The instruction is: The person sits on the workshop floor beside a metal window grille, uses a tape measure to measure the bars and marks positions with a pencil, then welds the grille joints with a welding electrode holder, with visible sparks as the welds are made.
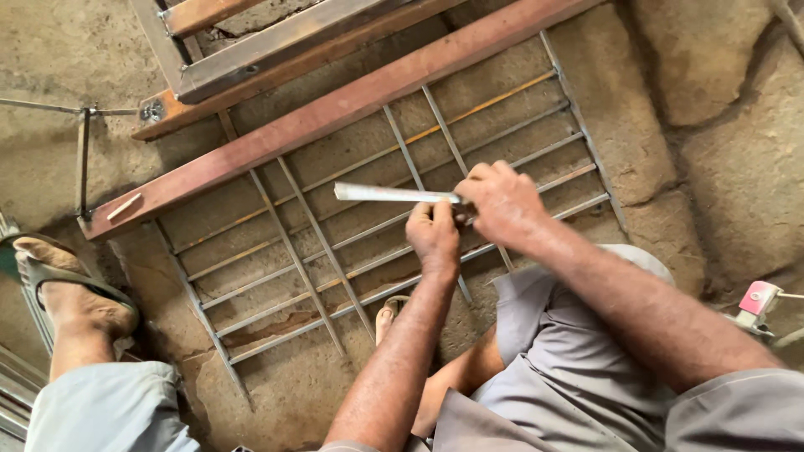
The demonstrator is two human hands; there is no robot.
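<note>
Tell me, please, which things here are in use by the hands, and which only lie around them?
In use:
- left hand and right hand, both gripping the short metal bar
- metal grille on the floor just beneath them

Lying about:
- rusty beam
- stacked frames
- pink tool

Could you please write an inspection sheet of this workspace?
Surface: rough stone floor.
Job's things: short grey metal bar held level above a metal grille that lies flat on the floor.
Clutter: rusty beam along the grille's far edge; more frames behind.
Grips: left hand and right hand both closed on the bar's near end.
Cables: nothing seen.
Surroundings: sandalled foot; pink tool at right.
</note>
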